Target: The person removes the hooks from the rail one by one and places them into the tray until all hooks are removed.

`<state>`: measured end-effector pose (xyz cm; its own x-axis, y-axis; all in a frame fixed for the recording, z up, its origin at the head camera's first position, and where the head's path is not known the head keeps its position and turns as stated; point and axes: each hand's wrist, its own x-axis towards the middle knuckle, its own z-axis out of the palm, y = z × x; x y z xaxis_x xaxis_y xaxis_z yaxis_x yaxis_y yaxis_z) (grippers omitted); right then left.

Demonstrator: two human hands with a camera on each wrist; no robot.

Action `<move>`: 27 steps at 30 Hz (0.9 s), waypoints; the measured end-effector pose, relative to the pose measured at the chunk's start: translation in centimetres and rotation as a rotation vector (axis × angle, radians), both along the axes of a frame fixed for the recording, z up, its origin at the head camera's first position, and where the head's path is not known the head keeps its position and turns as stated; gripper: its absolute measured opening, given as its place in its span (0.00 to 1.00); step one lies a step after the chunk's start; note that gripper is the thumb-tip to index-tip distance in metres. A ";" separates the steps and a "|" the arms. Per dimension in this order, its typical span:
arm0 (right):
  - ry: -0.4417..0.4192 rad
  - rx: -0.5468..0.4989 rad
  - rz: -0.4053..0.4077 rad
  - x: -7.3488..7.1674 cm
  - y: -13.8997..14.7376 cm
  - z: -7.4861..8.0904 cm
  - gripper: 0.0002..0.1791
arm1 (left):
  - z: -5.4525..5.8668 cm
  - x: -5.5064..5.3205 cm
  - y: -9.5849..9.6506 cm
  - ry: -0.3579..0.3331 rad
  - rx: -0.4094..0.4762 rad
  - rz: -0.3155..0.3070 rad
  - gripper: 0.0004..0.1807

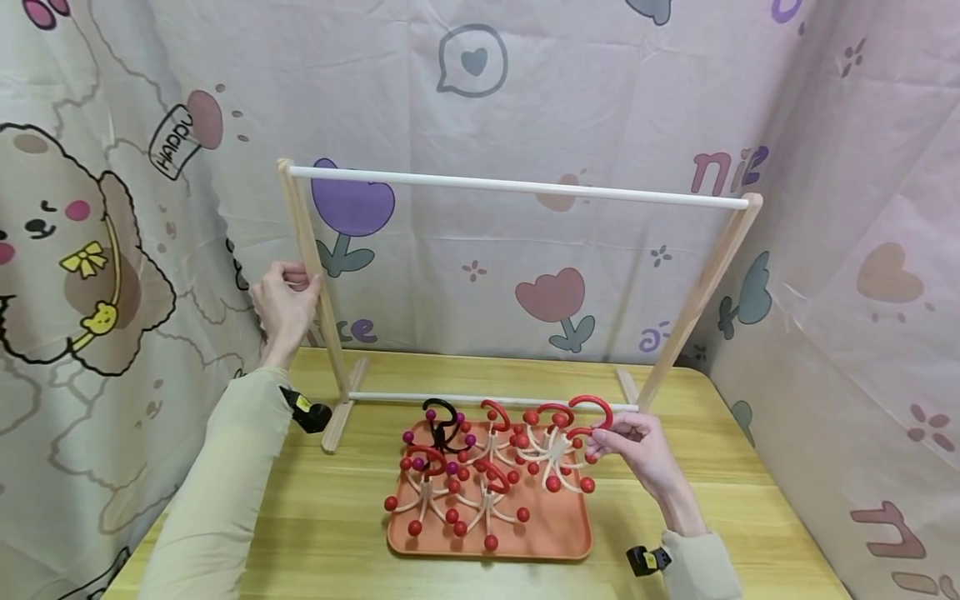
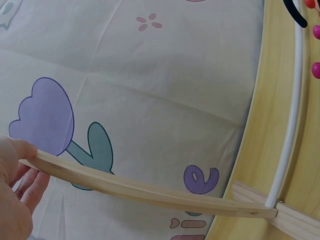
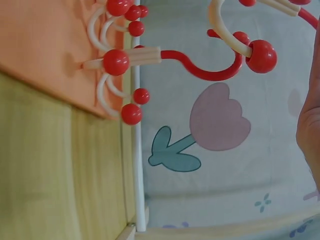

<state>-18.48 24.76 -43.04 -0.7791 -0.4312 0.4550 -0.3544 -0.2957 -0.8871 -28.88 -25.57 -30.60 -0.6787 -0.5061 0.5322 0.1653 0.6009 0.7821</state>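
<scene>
My left hand (image 1: 285, 304) grips the left wooden post (image 2: 150, 191) of a hanging rack, thumb in front and fingers behind. At the tray's back right corner, my right hand (image 1: 637, 450) pinches the red hook (image 1: 596, 402) of an octopus-shaped hanger with pale curved arms (image 1: 555, 452) and red ball tips. It overlaps the other hangers in the head view; in the right wrist view its red ball (image 3: 262, 56) shows near the hand. Several more hangers, mostly with red hooks, lie on the orange tray (image 1: 540, 537). One hanger (image 1: 441, 433) is black with magenta balls.
The rack's white top bar (image 1: 517, 188) spans between its two posts. A lower white bar (image 1: 420, 397) runs just behind the tray, near the wooden table's (image 1: 322, 517) back edge. Patterned curtains (image 1: 465, 125) enclose the table at the back and sides.
</scene>
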 end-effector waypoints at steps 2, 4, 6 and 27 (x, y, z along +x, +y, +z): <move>-0.004 0.021 -0.013 0.3 0.2 -0.3 0.19 | 0.0 0.0 0.0 0.002 0.002 -0.003 0.15; -0.011 0.039 -0.020 0.6 0.3 -0.7 0.19 | 0.0 0.0 0.0 0.008 0.004 -0.006 0.15; -0.022 0.056 -0.024 0.8 0.4 -1.0 0.19 | 0.0 0.0 0.1 0.011 0.003 -0.006 0.15; -0.050 0.188 0.052 1.4 0.4 -3.3 0.04 | 0.1 0.2 0.0 -0.023 0.014 0.000 0.16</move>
